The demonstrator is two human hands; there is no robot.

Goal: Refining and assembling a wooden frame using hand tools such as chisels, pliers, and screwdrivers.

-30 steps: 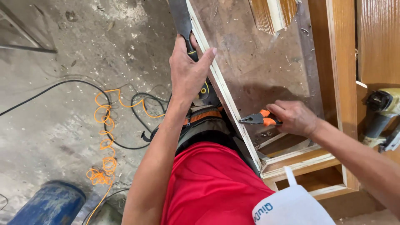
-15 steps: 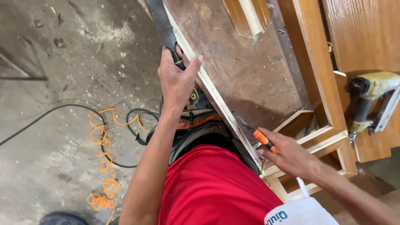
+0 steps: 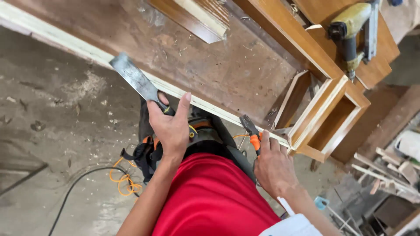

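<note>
**Chisel slants up and away from the left hand, along the board's pale edge**

The chisel point(image 3: 134, 81) is a flat grey steel blade whose long axis runs on a slant, from its dark handle low at the right up to its square end at the upper left. It hangs over the floor point(image 3: 52, 131), just beside the pale front edge of the surface point(image 3: 210, 70) and roughly parallel to it. The blade end sits close to that edge; whether it touches cannot be told.

The left hand point(image 3: 173, 129) is the nearer one: its grip is closed round the chisel handle, fingers wrapped, thumb stretched up toward the edge. The blade therefore lies up and to the left of the grip, away from the body.

The right hand point(image 3: 274, 166) sits lower and to the right, at the same edge, its grip closed on pliers point(image 3: 252, 133) with orange handles and dark jaws pointing up-left, toward the chisel but well apart from it.

Farther out, an open wooden box frame point(image 3: 330, 122) juts from the surface beside the right hand, and a yellow-green power tool point(image 3: 352, 30) rests at the far right. An orange cord point(image 3: 122, 179) and a black cable point(image 3: 74, 188) lie on the floor below.
</note>
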